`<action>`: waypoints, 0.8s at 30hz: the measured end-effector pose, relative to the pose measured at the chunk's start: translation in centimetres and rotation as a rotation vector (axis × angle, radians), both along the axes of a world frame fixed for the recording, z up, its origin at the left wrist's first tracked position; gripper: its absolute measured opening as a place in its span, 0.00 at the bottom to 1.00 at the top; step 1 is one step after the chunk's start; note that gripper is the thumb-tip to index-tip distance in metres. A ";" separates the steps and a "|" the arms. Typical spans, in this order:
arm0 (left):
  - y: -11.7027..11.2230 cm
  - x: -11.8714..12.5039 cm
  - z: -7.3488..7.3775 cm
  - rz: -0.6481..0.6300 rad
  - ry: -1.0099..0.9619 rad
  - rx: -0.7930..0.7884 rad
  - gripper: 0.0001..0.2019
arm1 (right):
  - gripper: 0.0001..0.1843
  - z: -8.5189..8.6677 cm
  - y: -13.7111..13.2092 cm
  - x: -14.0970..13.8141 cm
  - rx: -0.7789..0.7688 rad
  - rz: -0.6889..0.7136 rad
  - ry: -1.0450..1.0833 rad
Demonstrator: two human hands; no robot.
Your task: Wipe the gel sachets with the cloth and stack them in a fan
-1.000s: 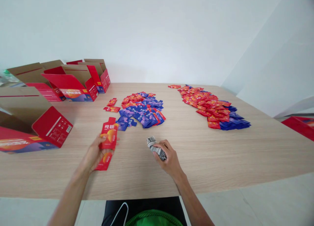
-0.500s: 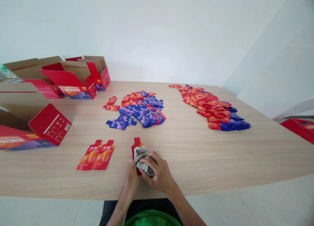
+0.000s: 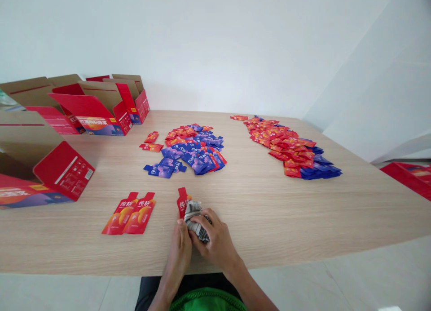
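At the near side of the table, a red pouch (image 3: 182,204) with a narrow neck shows its top and some white print. My left hand (image 3: 180,246) is closed at its lower end, the thumb along the edge. A crumpled grey striped cloth (image 3: 193,211) covers the pouch's right part. Bent around this cloth are the fingers of my right hand (image 3: 214,234), which presses it against the pouch. The lower part of the pouch is hidden by cloth and hands. To the left, two red pouches (image 3: 139,214) lie flat side by side, slightly overlapping.
A mixed heap of red and purple pouches (image 3: 195,149) lies mid-table. A longer heap of pouches (image 3: 286,144) stretches along the right. Several open red cartons (image 3: 101,122) stand on the left, one carton (image 3: 63,176) nearer me. Another red box (image 3: 409,176) is beyond the right edge.
The pouch under the cloth has tilted a little leftward, and more of its printed front shows beside the cloth. Both hands stay close together around it. The view has shifted slightly.
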State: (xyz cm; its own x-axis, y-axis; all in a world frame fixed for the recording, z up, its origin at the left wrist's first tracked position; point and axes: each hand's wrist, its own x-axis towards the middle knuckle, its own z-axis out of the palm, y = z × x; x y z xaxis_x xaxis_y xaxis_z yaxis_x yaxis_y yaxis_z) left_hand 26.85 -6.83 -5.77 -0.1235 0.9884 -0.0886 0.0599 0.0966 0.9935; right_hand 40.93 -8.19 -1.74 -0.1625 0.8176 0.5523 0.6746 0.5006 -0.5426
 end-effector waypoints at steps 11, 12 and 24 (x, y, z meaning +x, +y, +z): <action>-1.8 1.0 -0.9 -0.076 0.002 0.082 0.38 | 0.12 0.6 1.6 0.5 0.019 -0.107 0.078; -1.8 1.2 -0.9 -0.081 0.000 0.088 0.39 | 0.12 0.8 1.7 0.5 0.023 -0.112 0.079; 0.7 -0.2 1.4 -0.054 0.043 0.088 0.41 | 0.15 0.8 -0.5 0.4 0.002 -0.013 -0.011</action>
State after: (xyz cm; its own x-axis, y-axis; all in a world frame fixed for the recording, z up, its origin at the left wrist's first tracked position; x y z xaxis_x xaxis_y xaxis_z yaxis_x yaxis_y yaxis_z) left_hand 26.68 -6.09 -4.39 -0.0712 0.9975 0.0034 0.1059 0.0041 0.9944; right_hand 41.37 -8.68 -0.94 -0.1577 0.8187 0.5521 0.6874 0.4924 -0.5338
